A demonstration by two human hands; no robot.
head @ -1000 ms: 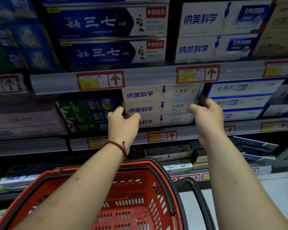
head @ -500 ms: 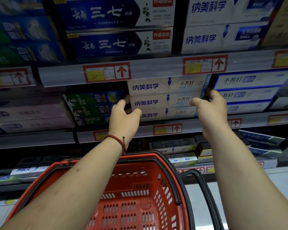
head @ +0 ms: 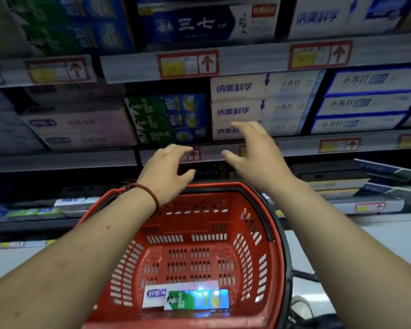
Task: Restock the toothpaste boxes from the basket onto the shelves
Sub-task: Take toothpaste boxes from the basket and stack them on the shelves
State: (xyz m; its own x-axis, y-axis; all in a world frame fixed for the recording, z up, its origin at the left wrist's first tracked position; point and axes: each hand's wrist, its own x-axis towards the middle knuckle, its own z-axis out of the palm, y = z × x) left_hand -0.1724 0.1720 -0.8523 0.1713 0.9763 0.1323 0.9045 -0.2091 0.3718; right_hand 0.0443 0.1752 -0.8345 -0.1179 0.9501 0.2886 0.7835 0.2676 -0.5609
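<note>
Between placements: left hand (head: 166, 172) and right hand (head: 254, 150) hover mid-frame, spread and empty — next, probably, dip into the red slotted plastic basket (head: 272, 210) for the green-blue cardboard box (head: 197, 299).

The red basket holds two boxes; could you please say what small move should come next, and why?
Probably lower the right hand into the basket for the green Darlie box: it and the left hand hover empty, and a matching Darlie stack stands ahead.

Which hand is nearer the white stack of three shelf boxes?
The right hand: its fingers overlap the bottom of the white stack; left hand is lower-left, below the green boxes.
</note>
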